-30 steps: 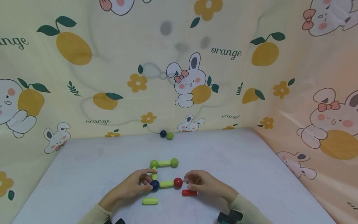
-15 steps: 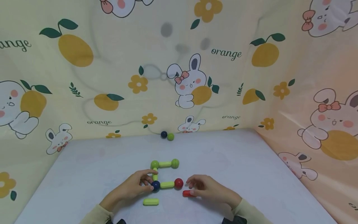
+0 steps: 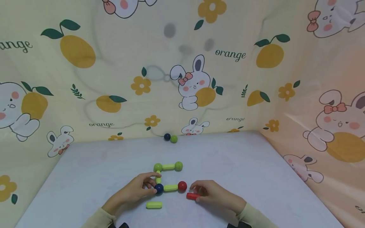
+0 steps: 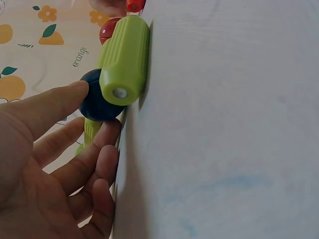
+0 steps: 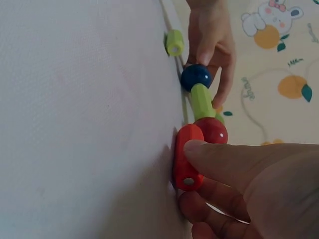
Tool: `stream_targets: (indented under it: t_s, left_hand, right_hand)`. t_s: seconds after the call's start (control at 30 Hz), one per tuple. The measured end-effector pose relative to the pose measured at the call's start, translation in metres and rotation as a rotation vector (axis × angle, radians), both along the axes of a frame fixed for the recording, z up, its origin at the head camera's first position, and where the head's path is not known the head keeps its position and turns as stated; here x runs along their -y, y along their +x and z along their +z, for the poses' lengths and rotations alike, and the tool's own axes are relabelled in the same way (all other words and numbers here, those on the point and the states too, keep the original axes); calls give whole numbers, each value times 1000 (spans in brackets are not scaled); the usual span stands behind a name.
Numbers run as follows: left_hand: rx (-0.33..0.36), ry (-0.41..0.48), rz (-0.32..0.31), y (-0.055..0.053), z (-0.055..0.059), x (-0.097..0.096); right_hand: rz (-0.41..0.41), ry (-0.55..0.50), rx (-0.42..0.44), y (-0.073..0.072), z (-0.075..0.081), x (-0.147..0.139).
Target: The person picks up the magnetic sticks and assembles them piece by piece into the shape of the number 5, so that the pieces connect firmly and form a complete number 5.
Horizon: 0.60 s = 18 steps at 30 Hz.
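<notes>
My left hand point(image 3: 139, 188) holds the dark blue ball point(image 3: 160, 188) of a magnetic ball-and-rod build, its thumb on the ball and a finger over the upright green rod point(image 3: 158, 180). From that ball another green rod point(image 3: 170, 188) runs right to a red ball point(image 3: 182, 186). The far side has a green corner ball point(image 3: 157, 167), a rod and a second green ball point(image 3: 178, 166). My right hand point(image 3: 216, 194) pinches a red magnetic rod point(image 5: 182, 164), thumb on its near side, fingers behind. In the head view the rod lies low beside the red ball.
A loose green rod point(image 3: 154, 205) lies in front of the build, looming large in the left wrist view. At the back of the white table point(image 3: 233, 158) sit a dark blue ball point(image 3: 167, 137) and a green ball point(image 3: 174, 139), against a patterned cloth backdrop point(image 3: 128, 63).
My right hand has come down to the red rod and now pinches it; the rod has barely moved. My left hand keeps its place on the blue ball.
</notes>
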<state>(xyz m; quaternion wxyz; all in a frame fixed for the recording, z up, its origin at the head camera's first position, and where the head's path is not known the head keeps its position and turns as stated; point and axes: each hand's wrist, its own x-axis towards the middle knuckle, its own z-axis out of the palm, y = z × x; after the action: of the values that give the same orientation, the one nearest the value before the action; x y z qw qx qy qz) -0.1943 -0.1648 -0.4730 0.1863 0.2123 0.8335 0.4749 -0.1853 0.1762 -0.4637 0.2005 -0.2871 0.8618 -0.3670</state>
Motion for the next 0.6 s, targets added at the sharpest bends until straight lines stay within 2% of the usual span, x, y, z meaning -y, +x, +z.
stream_targets:
  t_s: [0.27, 0.43, 0.6]
  left_hand:
    - [0, -1, 2, 0, -1, -1]
    - [-3, 0, 0, 0, -1, 0]
    - [0, 3, 1, -1, -1, 0]
  right_hand:
    - [52, -15, -5, 3, 2, -4]
    - [36, -11, -8, 1, 1, -6]
    - [-7, -21, 33, -2, 1, -4]
